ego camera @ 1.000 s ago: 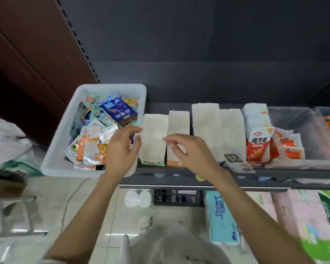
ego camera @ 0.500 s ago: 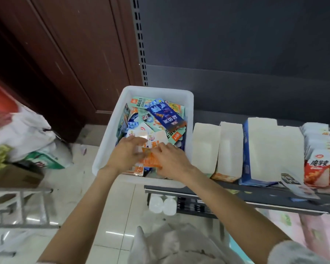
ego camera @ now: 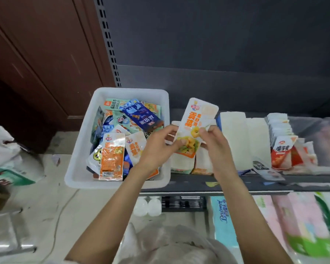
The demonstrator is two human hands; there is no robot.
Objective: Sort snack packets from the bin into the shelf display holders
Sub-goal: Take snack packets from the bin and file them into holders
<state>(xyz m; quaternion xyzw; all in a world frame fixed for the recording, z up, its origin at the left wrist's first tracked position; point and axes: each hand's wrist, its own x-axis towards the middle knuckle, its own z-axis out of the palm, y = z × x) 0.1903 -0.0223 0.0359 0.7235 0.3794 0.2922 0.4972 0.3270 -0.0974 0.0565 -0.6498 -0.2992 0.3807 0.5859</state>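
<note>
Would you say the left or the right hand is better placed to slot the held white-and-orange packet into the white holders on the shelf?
Right, I think. Both hands pinch the white-and-orange snack packet, but the right hand is already above the white cardboard holders, while the left is beside the white plastic bin.

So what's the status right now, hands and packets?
Left hand and right hand both pinch one orange-and-white packet, lifted above the white holders. Bin well stocked. Nothing in the way.

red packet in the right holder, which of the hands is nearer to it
Right. The right hand pinches the orange packet a few holders left of the red packet; the left hand is farther left, by the bin.
</note>
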